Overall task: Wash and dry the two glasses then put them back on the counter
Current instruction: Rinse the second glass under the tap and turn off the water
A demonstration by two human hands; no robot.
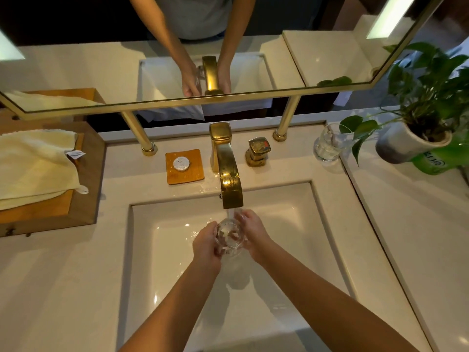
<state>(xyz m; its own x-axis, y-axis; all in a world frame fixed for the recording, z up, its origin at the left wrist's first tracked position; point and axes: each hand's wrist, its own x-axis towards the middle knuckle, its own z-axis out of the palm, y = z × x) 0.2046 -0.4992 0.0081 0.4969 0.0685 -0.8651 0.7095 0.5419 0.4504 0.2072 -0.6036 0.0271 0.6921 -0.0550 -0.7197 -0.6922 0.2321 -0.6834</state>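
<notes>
A clear glass (229, 238) sits between both hands over the sink (317, 240), just under the spout of the gold tap (226, 168), with a thin stream of water (231, 214) running down onto it. The left hand (206, 246) cups its left side, fingers curled around the wall; the right hand (253, 236) wraps the right side, fingers closed on the glass near its upper edge. The glass is tilted, its faceted body pointing toward the camera. Water spreads over the basin floor around the hands. The second glass (328, 143) stands upright on the counter (63, 288) at the back right, beside a potted plant (418, 110) whose leaves hang over it. Right of the tap stands a gold handle (258, 151); left of it, a round wrapped soap (180, 164) lies on a small wooden dish (195, 171). On the far left a cream towel (35, 166) lies on a wooden tray (91, 174). Above the counter, a mirror (76, 72) reflects the arms and tap.
</notes>
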